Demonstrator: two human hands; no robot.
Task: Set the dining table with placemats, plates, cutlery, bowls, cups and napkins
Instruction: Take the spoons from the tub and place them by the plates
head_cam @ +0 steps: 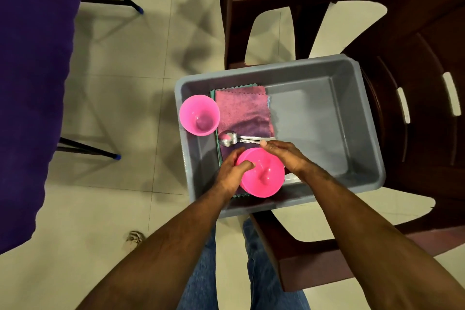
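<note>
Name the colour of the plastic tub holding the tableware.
Grey plastic tub, seen in the head view.

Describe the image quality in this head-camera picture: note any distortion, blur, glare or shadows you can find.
Head view: wide-angle lens bends the grey tub edges and floor tile lines; slight motion blur softens both hands, left hand and right hand, on the pink bowl; the spoon shows a bright glint; soft overlapping shadows fall across the tiles.
</note>
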